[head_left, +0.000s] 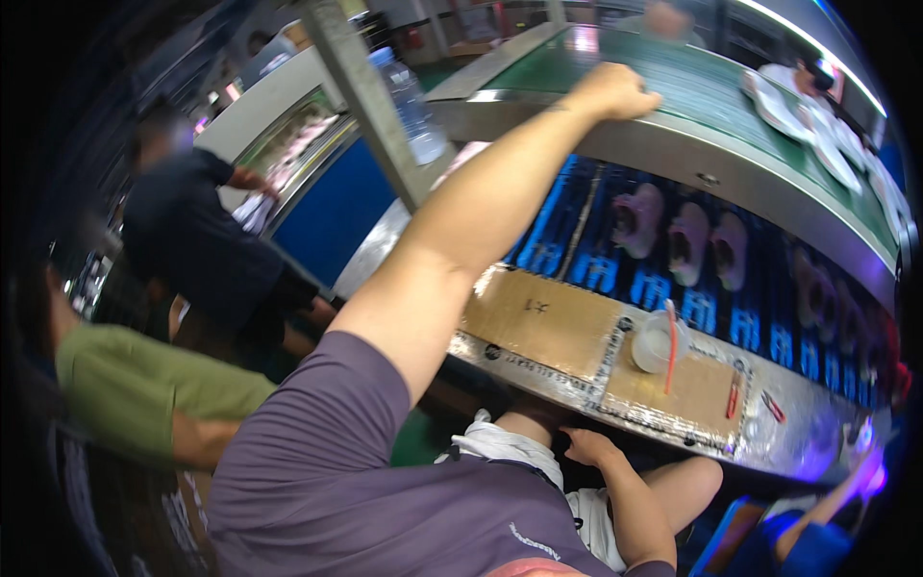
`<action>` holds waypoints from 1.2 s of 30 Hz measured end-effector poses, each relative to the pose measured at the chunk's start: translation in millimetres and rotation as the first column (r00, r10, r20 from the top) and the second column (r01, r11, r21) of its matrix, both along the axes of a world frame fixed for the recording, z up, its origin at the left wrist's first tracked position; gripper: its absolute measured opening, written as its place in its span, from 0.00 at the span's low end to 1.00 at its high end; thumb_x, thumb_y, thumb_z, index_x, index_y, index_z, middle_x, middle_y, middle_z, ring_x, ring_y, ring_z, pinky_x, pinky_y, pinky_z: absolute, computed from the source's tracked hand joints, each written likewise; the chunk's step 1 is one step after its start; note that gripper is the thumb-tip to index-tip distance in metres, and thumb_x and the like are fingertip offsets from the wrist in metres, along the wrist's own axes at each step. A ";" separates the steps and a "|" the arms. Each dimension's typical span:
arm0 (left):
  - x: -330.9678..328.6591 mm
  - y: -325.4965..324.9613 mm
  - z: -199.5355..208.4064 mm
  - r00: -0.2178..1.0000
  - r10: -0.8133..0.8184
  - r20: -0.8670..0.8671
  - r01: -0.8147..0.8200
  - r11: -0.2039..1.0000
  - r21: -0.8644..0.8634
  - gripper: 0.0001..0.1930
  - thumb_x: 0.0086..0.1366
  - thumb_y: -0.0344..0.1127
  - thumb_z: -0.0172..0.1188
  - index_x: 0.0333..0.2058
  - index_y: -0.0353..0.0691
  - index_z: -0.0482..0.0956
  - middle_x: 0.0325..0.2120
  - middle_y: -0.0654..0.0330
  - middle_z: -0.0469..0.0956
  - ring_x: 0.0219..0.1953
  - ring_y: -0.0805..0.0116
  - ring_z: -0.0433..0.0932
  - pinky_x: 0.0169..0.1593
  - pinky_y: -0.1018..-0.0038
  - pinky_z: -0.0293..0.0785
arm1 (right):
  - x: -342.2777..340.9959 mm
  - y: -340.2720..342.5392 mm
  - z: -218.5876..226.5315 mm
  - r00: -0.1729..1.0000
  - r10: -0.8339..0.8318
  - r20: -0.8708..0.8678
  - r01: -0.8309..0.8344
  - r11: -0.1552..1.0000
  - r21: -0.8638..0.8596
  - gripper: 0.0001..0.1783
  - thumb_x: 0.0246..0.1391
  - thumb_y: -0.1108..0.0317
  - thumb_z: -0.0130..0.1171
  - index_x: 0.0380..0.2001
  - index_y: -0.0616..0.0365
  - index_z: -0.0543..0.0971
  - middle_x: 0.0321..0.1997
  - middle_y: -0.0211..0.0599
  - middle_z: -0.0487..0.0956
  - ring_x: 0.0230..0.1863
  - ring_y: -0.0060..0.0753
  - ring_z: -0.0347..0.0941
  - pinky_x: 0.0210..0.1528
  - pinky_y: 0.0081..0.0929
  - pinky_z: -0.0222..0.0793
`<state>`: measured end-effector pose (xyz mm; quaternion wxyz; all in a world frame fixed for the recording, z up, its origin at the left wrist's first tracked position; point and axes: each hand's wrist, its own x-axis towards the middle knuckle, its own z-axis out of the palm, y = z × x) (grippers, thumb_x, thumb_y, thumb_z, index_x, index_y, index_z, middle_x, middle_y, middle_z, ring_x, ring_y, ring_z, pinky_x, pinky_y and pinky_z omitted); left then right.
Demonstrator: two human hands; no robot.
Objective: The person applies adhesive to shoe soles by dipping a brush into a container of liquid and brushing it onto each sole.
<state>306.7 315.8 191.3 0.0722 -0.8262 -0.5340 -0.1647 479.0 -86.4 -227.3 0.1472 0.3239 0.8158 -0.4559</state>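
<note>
My left arm stretches up and away to the green conveyor belt [538, 69], and my left hand [615, 93] is above its near metal edge. Its fingers are curled into a fist; whatever may be inside is hidden. Low by my lap, my right hand [588, 447] lies near my thigh with loosely bent fingers and nothing visible in it. Below the belt, pale shoes [687, 242] stand in a row on a blue-lit lower line [596, 274]. On the near ledge, a clear plastic cup [651, 348] stands on cardboard, with a red stick [671, 361] leaning in it.
Cardboard [543, 322] is taped over the metal ledge. A red-handled tool [734, 396] and small red snips [773, 407] lie right of the cup. White shoe-shaped pieces [832, 154] rest on the upper belt. A post [361, 101] and large bottle [409, 106] stand left; co-workers [197, 221] are nearby.
</note>
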 end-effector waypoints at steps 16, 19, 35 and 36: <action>2.5 -6.2 0.6 0.991 0.057 0.121 -0.050 0.997 -0.059 0.30 0.60 0.60 0.58 0.50 0.42 0.89 0.54 0.45 0.84 0.59 0.45 0.81 0.64 0.57 0.75 | 0.9 -4.6 -6.5 0.997 -0.023 -0.069 0.024 1.000 0.014 0.45 0.53 0.63 0.65 0.76 0.47 0.66 0.41 0.42 0.88 0.46 0.47 0.85 0.51 0.41 0.80; 2.1 -7.0 0.4 0.995 0.027 0.093 -0.030 0.999 0.036 0.31 0.63 0.62 0.56 0.45 0.39 0.91 0.44 0.45 0.87 0.52 0.44 0.84 0.61 0.58 0.77 | 0.6 -3.0 -1.9 0.999 -0.024 -0.039 0.023 1.000 -0.007 0.44 0.53 0.64 0.63 0.75 0.49 0.66 0.51 0.50 0.86 0.53 0.52 0.83 0.56 0.45 0.79; -7.4 -6.3 4.9 0.999 -0.042 0.009 0.041 0.997 0.066 0.31 0.65 0.63 0.55 0.50 0.44 0.90 0.47 0.45 0.87 0.53 0.46 0.84 0.61 0.58 0.78 | -5.7 0.5 0.4 1.000 -0.009 -0.002 0.009 0.999 -0.039 0.41 0.56 0.68 0.61 0.74 0.54 0.67 0.68 0.53 0.77 0.66 0.53 0.76 0.68 0.44 0.73; -7.5 -9.2 6.3 0.999 -0.048 0.020 0.047 0.997 0.054 0.30 0.66 0.63 0.57 0.51 0.44 0.89 0.48 0.46 0.87 0.53 0.47 0.84 0.61 0.59 0.77 | -6.2 1.2 3.4 1.000 -0.006 0.002 0.006 0.999 -0.046 0.40 0.56 0.68 0.61 0.74 0.55 0.68 0.68 0.52 0.77 0.67 0.53 0.76 0.68 0.44 0.73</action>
